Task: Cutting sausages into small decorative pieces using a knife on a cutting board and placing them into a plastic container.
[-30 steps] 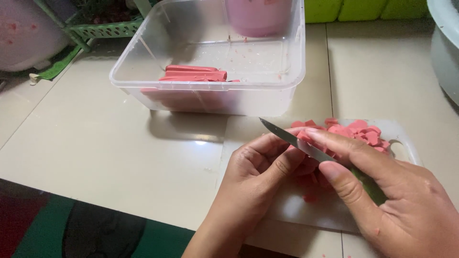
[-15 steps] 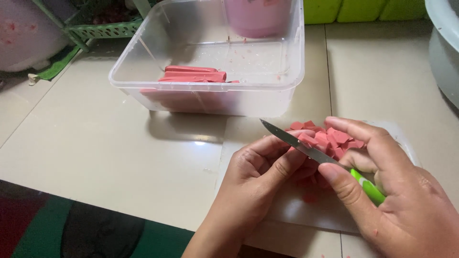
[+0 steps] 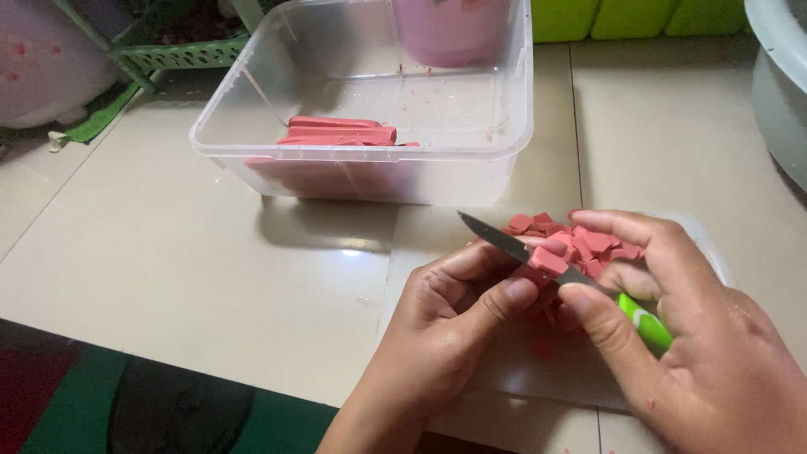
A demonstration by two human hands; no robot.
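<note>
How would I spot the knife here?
Start at the clear tub, then come down to the white board. The knife is in the right hand, above pink cubes: the only thing with a steel blade and green handle.

We see open tile floor left of the clear tub; the tub blocks passage ahead, a green basket beyond its left corner, a grey basin to its right.

No packages, labels, signs or screens show anywhere in this view.
</note>
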